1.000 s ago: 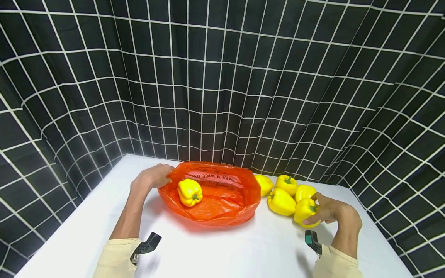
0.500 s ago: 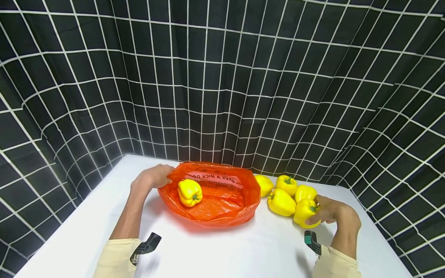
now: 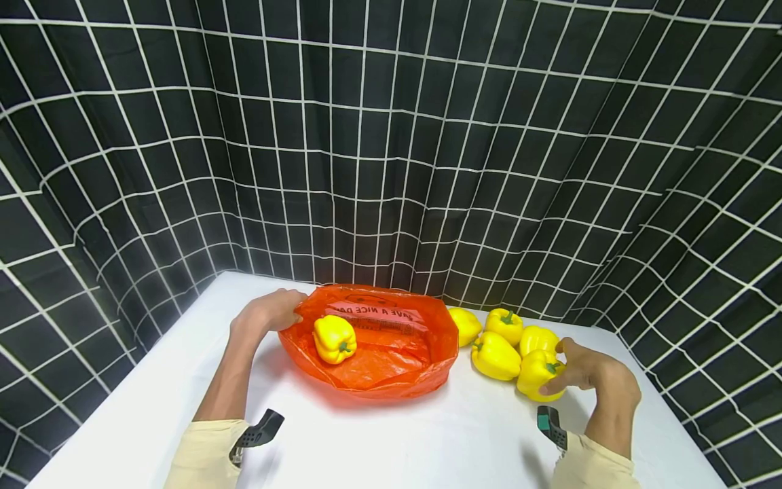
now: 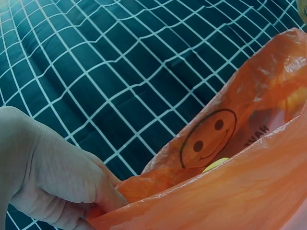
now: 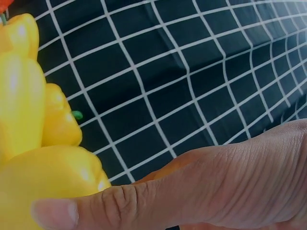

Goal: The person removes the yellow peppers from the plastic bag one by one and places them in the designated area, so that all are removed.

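Note:
In the head view an orange-red plastic bag [image 3: 391,360] lies with its mouth spread wide. One yellow bell pepper [image 3: 334,339] rests inside it. My left hand [image 3: 269,314] grips the bag's left rim, pinching the film near the smiley print in the left wrist view. To the right, my right hand [image 3: 586,370] is at the nearest yellow bell pepper [image 3: 539,375] of a group. The thumb [image 5: 57,213] lies straight across that pepper in the right wrist view. The other fingers are on its far right side, partly hidden.
Several more yellow bell peppers [image 3: 496,355] are bunched between the bag and my right hand. Everything stands on a white table [image 3: 403,448]. Black cloth with a white grid [image 3: 379,149] hangs behind and at both sides.
My right hand has shifted slightly to the right and its fingers have loosened from the nearest pepper, which stays in place. My left hand and the bag look almost unchanged.

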Action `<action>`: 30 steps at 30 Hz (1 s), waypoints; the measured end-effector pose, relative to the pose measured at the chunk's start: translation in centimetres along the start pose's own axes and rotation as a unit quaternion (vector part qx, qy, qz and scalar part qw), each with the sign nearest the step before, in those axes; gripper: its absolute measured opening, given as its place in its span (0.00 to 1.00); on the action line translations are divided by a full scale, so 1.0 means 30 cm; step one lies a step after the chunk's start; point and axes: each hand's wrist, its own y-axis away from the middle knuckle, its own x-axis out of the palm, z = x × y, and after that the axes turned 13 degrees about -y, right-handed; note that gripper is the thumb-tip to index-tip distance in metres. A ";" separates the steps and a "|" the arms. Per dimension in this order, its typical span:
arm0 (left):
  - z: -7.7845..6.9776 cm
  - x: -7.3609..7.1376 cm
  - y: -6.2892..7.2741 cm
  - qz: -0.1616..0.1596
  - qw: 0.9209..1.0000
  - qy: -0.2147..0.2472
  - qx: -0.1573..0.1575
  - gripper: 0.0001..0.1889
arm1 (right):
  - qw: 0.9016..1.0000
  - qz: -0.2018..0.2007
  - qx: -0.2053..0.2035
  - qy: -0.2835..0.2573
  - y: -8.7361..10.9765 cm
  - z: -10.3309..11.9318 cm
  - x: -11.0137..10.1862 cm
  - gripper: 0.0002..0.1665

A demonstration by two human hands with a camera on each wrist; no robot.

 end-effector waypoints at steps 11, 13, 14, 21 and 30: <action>0.002 0.003 -0.006 0.000 1.000 -0.004 -0.002 0.17 | 0.995 -0.068 -0.071 0.028 0.081 0.108 -0.017 0.65; 0.002 0.002 -0.007 -0.001 1.000 -0.002 0.000 0.17 | 0.990 -0.093 -0.098 0.040 0.100 0.147 -0.007 0.60; 0.002 0.002 -0.008 -0.002 1.000 -0.002 0.001 0.17 | 0.986 -0.106 -0.117 0.048 0.109 0.170 0.000 0.58; -0.001 0.003 -0.013 -0.001 1.000 -0.002 0.001 0.17 | 0.925 -0.154 -0.338 0.083 0.143 0.382 0.131 0.40; -0.004 0.004 -0.010 0.002 1.000 -0.009 -0.001 0.17 | 0.812 -0.091 -0.558 0.144 0.094 0.640 0.444 0.31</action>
